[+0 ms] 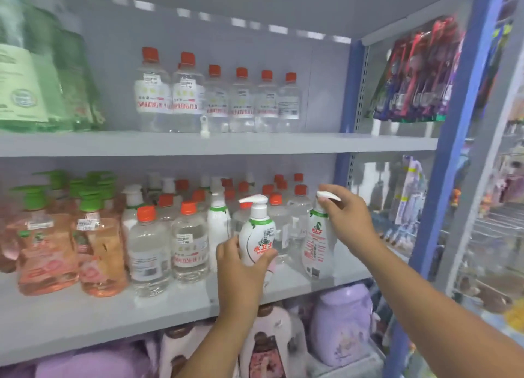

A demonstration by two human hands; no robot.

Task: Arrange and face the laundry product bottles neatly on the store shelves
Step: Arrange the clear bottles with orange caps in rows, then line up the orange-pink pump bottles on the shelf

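On the middle grey shelf (113, 315), my left hand (241, 264) grips the lower body of a white pump bottle (256, 230) with a red and green label, held upright with its nozzle pointing left. My right hand (348, 219) holds the neck and pump head of a second white pump bottle (316, 244) standing at the shelf's right end. Behind and left of them stand several clear bottles with orange caps (190, 241).
Pink pump bottles with green heads (96, 253) fill the shelf's left. The upper shelf (255, 143) carries clear orange-capped bottles (215, 99) and green bottles (42, 77). Purple and pink jugs (343, 321) sit below. A blue upright post (442, 179) bounds the right side.
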